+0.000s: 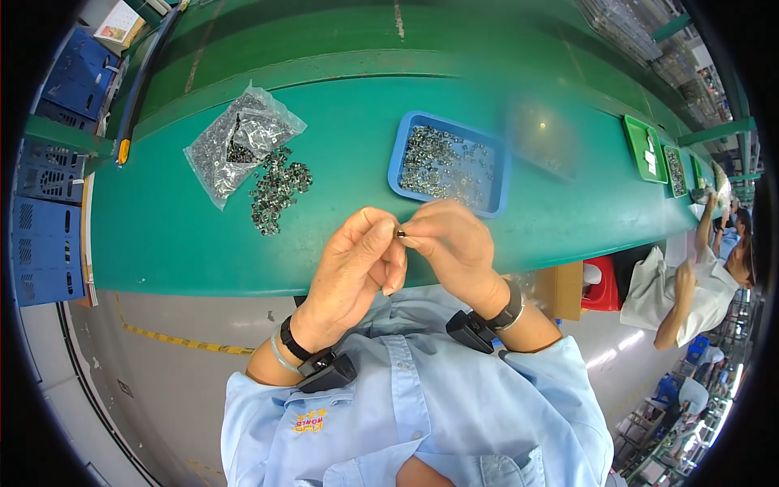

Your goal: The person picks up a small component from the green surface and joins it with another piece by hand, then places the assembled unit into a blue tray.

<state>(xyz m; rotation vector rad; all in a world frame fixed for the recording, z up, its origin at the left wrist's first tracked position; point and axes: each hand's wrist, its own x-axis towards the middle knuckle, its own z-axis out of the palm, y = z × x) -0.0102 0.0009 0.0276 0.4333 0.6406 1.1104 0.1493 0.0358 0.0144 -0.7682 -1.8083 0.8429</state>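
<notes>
My left hand (357,260) and my right hand (454,247) meet above the near edge of the green table. Between their fingertips is a tiny black and silver metal part (400,234), pinched from both sides; its exact kind is too small to make out. Beyond my right hand lies a blue tray (393,162) with many small shiny metal parts (430,154) in it. Left of my hands, a loose pile of small black and silver parts (276,191) spreads on the table. It spills beside an opened clear plastic bag (213,154) holding more of them.
A green conveyor belt (324,32) runs past the table's far side. Green trays (643,150) stand at the far right, near co-workers (682,284). Blue crates (49,235) are stacked at the left. A cardboard box (562,288) and a red stool (602,284) stand right of me.
</notes>
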